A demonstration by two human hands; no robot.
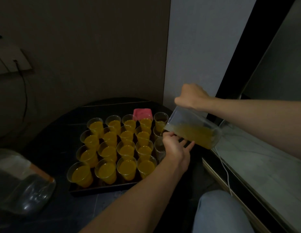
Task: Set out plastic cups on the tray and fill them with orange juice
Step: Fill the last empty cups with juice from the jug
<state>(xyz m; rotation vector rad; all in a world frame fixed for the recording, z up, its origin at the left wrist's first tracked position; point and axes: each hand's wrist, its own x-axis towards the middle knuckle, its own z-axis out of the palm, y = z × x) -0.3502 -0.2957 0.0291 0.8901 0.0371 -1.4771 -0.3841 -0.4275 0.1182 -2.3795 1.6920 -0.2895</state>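
We are gripping the clear jug (193,130) from above with our right hand (191,96), fingers curled round its upper side, tilting its mouth toward the right edge of the tray (102,190). Our left hand (175,147) is lying under the jug near the mouth, fingers stretched fairly straight against its underside. Orange juice (195,134) is pooling along the jug's lower wall. The mouth is hanging over the tray's right-hand column. The corner cup (160,121) at the far right seems partly filled, though the dim light is making that hard to judge. The filled cups (126,167) are crowding the other columns. A pink block (142,113) is sitting at the tray's far edge. The tray is resting on a dark round table (50,142) set into a wall corner. A pale ledge (264,165) with a white cable (225,169) is running close along the right.
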